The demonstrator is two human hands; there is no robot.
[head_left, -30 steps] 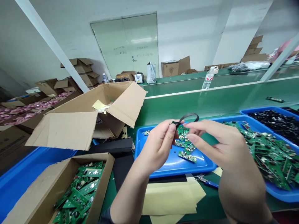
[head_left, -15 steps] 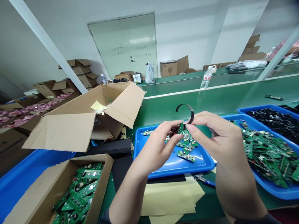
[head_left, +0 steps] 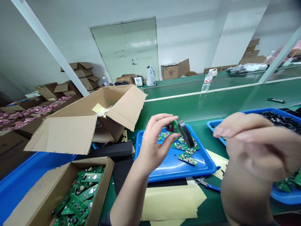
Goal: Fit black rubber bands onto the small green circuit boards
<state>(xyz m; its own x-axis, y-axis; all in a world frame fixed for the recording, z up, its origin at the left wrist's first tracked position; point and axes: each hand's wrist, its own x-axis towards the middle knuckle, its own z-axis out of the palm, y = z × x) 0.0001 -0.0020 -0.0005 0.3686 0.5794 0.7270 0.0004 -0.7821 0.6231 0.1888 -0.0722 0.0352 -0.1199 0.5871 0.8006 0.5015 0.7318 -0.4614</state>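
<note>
Your left hand point(head_left: 152, 141) is just left of centre, its fingers point(head_left: 164, 118) pinched narrow on a small green circuit board point(head_left: 175, 126), with a curved black band point(head_left: 185, 134) standing on edge right against that board, above the middle of the central blue tray point(head_left: 143, 157). Your right hand point(head_left: 249, 141) is raised at the right of the frame, over a second blue tray point(head_left: 285, 198); its fingers point(head_left: 223, 131) lie close together, and nothing shows in them, though you can't tell whether they hide anything. As for how far along things stand, only the board in your left hand has a band against it. Loose boards point(head_left: 187, 159) lie scattered in the central tray, and you can't make out a band on any of them. A deep pile of green boards point(head_left: 75, 201) fills the cardboard box point(head_left: 104, 179) at the lower left, more boards point(head_left: 290, 183) show at the lower right corner of the second tray, and a heap of black pieces point(head_left: 279, 117) sits at the upper right. Blue-handled side cutters point(head_left: 208, 185) lie by the yellowish paper sheets point(head_left: 171, 201) on the green counter point(head_left: 188, 110).
</note>
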